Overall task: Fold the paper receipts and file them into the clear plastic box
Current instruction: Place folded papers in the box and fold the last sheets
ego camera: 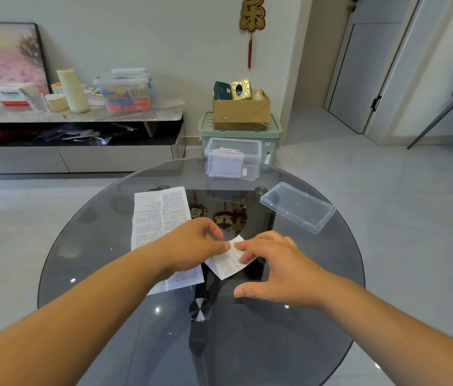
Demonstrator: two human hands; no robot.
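From the head camera, the small receipt [228, 263] lies on the glass surface [108, 274] just in front of the person. The left hand [194, 243] pinches its upper corner between thumb and forefinger, and the right hand [269, 263] presses it down with straight, spread fingers [243, 250]. The glass looks slick, so the paper could skid under that flat press and crease crooked, while the left wrist lying over the larger sheet [161, 218] could drag it out of place. The clear plastic box [233, 158], already holding folded slips, sits at the far edge, so a careless push while filing might tip it off.
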